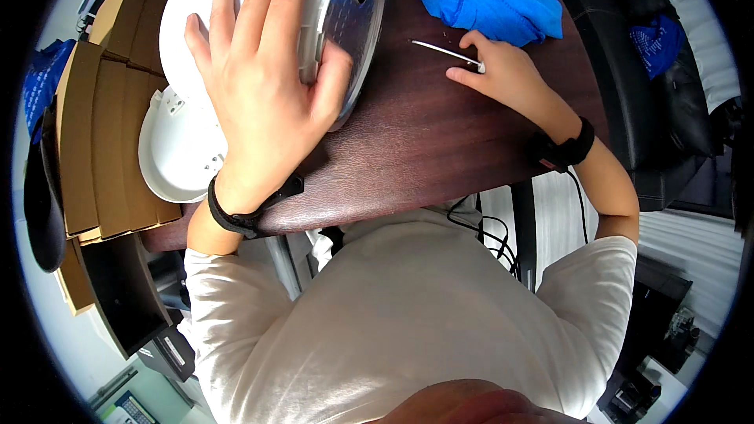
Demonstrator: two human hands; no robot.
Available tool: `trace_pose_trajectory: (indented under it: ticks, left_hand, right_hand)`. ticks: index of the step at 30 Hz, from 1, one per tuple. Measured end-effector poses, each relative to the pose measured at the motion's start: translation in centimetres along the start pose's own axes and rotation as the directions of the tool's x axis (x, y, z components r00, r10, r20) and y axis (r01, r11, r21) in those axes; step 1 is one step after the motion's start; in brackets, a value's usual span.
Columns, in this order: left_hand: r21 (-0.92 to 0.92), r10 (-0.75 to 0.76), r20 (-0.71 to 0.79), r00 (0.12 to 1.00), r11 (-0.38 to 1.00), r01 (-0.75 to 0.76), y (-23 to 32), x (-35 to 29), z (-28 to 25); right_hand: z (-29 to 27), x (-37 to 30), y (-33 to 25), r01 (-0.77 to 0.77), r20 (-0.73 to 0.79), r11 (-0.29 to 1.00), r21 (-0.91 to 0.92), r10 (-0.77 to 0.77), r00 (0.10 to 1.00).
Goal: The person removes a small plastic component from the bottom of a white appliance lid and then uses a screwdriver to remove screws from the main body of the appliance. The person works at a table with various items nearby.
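Observation:
My left hand (263,71) is spread over a large white rounded housing (184,20), its fingers on the shell and its thumb hooked at the rim. The housing is tilted, so a shiny grey round face (360,27) with a dark hole points to the right. Over the table, my right hand (506,71) has its thumb and forefinger apart. A thin pale stick-like tool (444,52) lies in the gap between them, its thicker white end close to the palm. Just beyond that hand is a crumpled blue cloth (499,4).
A shallow white round cover or tray (177,149) sits left of the housing, beside stacked brown cardboard boxes (102,141). The dark wood table (408,141) has a curved front edge close to my body. A black chair (620,78) stands at the right, and black cables (503,239) hang below the table.

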State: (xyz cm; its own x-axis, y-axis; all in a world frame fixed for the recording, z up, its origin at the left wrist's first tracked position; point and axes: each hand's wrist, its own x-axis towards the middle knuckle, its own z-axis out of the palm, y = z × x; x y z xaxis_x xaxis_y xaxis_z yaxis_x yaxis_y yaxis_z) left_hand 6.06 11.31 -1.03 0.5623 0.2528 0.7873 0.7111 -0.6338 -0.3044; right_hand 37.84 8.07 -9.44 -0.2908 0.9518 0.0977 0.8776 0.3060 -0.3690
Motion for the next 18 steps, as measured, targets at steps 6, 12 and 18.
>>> trace_pose_trajectory:
  ticks: [6,12,18]
  left_hand:
    - [0.019,0.009,-0.038,0.999,1.0,-0.009,-0.4,-0.5,0.7]
    - [0.051,0.01,0.001,1.0,0.999,-0.01,-0.4,-0.6,0.2]
    - [0.061,0.007,-0.023,1.0,0.998,-0.006,-0.4,-0.7,0.4]
  right_hand:
    - [0.6,0.4,0.6,0.058,0.13,0.997,0.048,-0.063,0.989]
    - [0.0,-0.5,2.5,0.06,0.081,0.998,0.021,-0.061,0.995]
    - [-1.5,-1.9,4.7,-0.044,0.053,0.999,-0.014,0.045,0.998]
